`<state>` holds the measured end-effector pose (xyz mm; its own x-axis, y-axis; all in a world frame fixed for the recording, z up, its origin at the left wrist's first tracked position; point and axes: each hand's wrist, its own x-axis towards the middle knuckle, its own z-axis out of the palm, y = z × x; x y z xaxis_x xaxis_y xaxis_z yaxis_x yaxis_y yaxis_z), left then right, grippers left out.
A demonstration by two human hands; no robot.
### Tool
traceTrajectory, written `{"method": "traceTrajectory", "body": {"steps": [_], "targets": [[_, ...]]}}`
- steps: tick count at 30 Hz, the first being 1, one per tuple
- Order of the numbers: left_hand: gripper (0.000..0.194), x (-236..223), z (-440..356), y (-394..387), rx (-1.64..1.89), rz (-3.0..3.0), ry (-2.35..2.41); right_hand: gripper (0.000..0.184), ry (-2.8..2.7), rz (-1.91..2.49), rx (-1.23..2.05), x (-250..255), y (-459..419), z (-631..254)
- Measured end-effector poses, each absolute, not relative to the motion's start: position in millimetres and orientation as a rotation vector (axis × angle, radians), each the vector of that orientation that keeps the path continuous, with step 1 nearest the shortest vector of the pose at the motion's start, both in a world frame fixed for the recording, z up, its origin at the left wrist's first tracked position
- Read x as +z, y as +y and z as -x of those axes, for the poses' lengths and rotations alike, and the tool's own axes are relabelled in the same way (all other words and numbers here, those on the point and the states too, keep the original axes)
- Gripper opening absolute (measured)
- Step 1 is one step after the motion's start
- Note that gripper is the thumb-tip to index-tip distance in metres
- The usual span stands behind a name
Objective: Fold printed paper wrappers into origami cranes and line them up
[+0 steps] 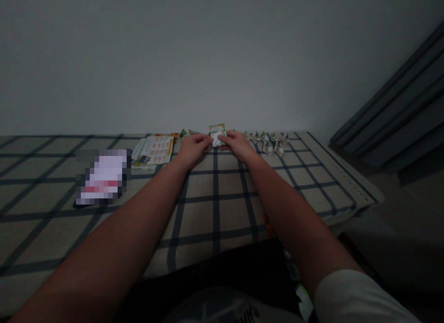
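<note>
A small white card with a green and orange printed border (pixel 218 134) stands tilted up between my two hands over the far part of the table. My left hand (pixel 193 149) pinches its lower left edge between thumb and fingers. On the opposite side, my right hand (pixel 238 145) is closed on the card's right edge, thumb across its face. Several small folded paper pieces (pixel 270 145) with printed patterns sit just right of my right hand. More patterned pieces (pixel 183 133) are partly hidden behind my left hand.
Printed sheets (pixel 158 149) lie left of my left hand. A blurred-out phone-like object (pixel 104 177) is nearer on the left. A checked cloth (pixel 215 202) covers the table, which meets a wall (pixel 222 59) at the back. Grey curtain (pixel 398 114) hangs at right.
</note>
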<state>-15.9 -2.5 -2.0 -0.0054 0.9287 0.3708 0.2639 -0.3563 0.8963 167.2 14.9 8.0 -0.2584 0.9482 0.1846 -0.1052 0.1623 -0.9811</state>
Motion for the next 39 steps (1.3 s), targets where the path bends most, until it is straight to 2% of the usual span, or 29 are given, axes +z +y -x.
{"method": "traceTrajectory", "body": {"steps": [5,12,26,31,39], "targets": [[0.027,-4.1,14.0,-2.1,1.392,-1.664,1.236,0.02,-1.455,0.877,1.237,7.2,15.5,-169.8],[0.032,-6.2,13.0,-2.3,1.35,-1.62,1.206,0.014,-1.438,0.885,1.283,6.2,16.9,-168.2],[0.026,-5.0,11.3,-2.7,1.414,-1.587,1.191,0.001,-1.489,0.963,1.365,13.7,8.6,-167.1],[0.03,-5.8,12.9,0.2,1.419,-1.536,1.145,0.007,-1.47,0.932,1.414,15.3,5.3,-166.6],[0.03,-3.3,13.1,0.7,1.507,-1.532,1.144,0.004,-1.451,0.946,1.495,9.2,6.0,-164.2]]}}
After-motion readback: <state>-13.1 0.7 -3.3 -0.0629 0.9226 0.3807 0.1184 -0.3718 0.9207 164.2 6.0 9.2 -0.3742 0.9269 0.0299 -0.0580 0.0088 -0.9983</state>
